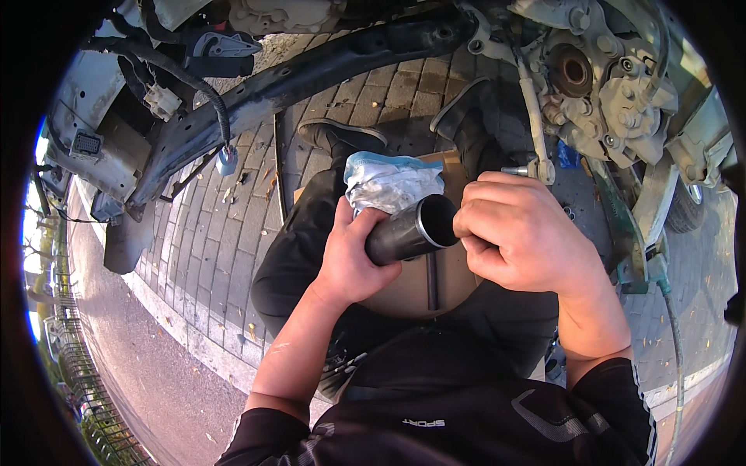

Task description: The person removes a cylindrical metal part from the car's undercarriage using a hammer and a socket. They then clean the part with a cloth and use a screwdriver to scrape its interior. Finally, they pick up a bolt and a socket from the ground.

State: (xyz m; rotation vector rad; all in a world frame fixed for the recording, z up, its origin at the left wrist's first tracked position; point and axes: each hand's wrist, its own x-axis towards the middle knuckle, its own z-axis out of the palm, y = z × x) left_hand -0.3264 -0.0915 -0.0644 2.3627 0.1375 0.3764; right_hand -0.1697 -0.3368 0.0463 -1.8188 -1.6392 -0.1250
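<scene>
My left hand [356, 250] is closed around a black cylindrical tube [396, 239], thumb on top. The tube lies tilted across my lap, its open end with a pale metallic rim facing right. At that opening, my right hand [517, 229] is closed, with its curled fingertips at the rim. Whatever those fingers may hold is hidden behind the knuckles. Just beyond the tube is a crumpled white cloth or bag [395, 182] with teal edging. Beneath the tube, a dark thin rod [433, 283] lies on a piece of brown cardboard [458, 283] between my legs.
A dark curved metal beam [311, 74] spans the far side above my shoes. Greasy metal machinery [614, 93] with a slim link rod [535, 116] stands at far right. Wiring with a blue connector [226, 161] hangs at left. Brick paving [198, 233] lies underneath.
</scene>
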